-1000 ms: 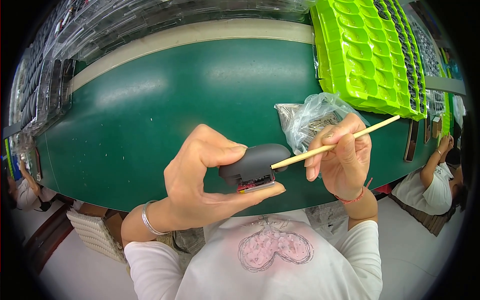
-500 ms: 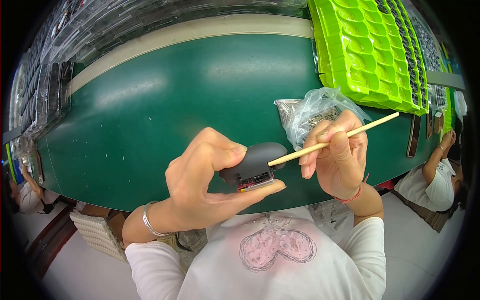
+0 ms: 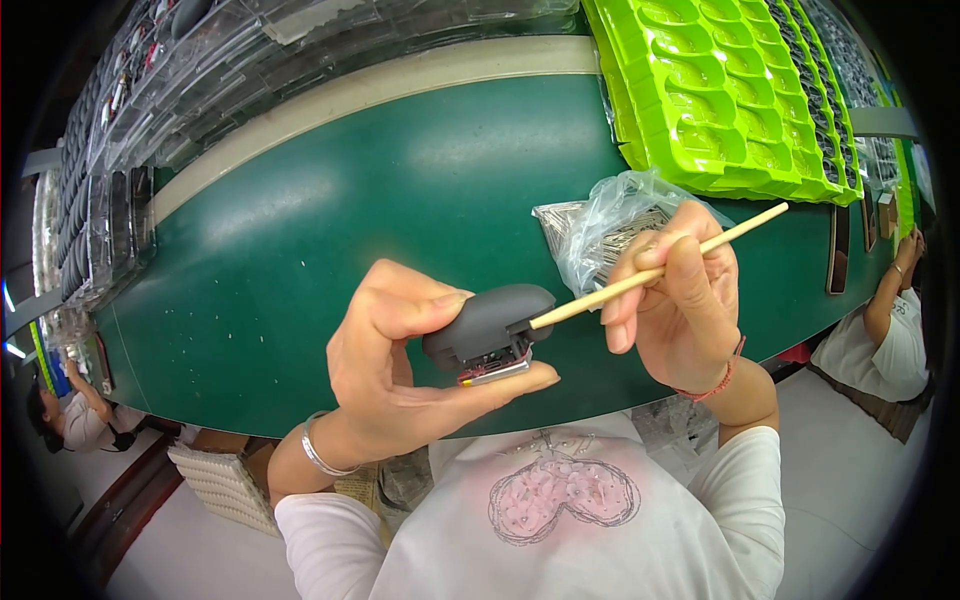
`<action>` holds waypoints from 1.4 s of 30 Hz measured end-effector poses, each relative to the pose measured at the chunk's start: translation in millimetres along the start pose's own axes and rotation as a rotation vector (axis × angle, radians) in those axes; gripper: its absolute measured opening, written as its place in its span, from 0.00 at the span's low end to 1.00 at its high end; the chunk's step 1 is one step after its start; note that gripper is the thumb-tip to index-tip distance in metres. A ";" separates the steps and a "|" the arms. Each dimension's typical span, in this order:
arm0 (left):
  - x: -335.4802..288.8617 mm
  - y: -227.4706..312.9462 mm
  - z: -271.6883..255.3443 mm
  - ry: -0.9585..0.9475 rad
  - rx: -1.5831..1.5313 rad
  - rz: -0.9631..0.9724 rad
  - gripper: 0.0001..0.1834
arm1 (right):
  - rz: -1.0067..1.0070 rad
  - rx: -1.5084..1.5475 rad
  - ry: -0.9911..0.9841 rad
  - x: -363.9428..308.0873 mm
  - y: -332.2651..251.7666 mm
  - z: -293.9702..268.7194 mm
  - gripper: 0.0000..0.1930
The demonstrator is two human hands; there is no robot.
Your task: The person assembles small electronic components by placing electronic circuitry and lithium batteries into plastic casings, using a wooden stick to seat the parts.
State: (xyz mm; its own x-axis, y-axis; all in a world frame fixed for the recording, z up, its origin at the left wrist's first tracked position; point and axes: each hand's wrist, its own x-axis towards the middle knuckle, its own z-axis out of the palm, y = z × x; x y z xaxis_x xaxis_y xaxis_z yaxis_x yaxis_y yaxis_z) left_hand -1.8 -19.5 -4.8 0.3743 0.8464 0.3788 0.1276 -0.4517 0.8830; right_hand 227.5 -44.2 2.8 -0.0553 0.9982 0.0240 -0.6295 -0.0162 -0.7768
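Note:
My left hand is closed round a dark grey rounded plastic housing, its fingers on top and the thumb stretched along underneath. Electronic parts and a silvery edge show at the housing's open near side. Between the thumb and fingers of my right hand is a thin wooden stick, held like a pen. Its left tip touches the housing's right end, by a small notch. Just beyond my right hand lies a clear plastic bag of thin metal pins, partly covered by my fingers.
Light green moulded trays are stacked at the far right of the green table. Clear plastic trays with dark parts pile up at the far left. Other people sit at both sides, one in a white shirt at right.
The whole view has shifted slightly. The housing and left hand appear a little further left, and the stick's tip stays at the housing's right end.

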 end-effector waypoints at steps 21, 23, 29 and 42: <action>0.1 1.2 -2.7 -0.085 -0.025 0.025 0.44 | 0.151 -0.238 -0.022 -3.7 -3.6 8.1 0.17; 2.0 6.0 -0.8 -0.029 0.085 0.098 0.45 | 0.190 -0.381 -0.064 -9.6 11.9 15.4 0.14; 14.2 17.4 2.7 -0.160 0.164 0.080 0.34 | 0.010 -0.746 -0.112 -9.7 7.5 16.0 0.15; 19.8 19.3 -12.3 -0.049 0.179 0.025 0.30 | -0.144 -0.876 -0.197 -2.3 2.5 14.3 0.15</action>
State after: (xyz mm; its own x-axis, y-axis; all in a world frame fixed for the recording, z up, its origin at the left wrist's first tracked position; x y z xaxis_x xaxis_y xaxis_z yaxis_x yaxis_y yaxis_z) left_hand -3.2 -7.9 23.1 0.4229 0.8217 0.3820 0.2775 -0.5187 0.8087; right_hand 215.0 -47.3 9.8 -0.2036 0.9580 0.2021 0.1697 0.2378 -0.9564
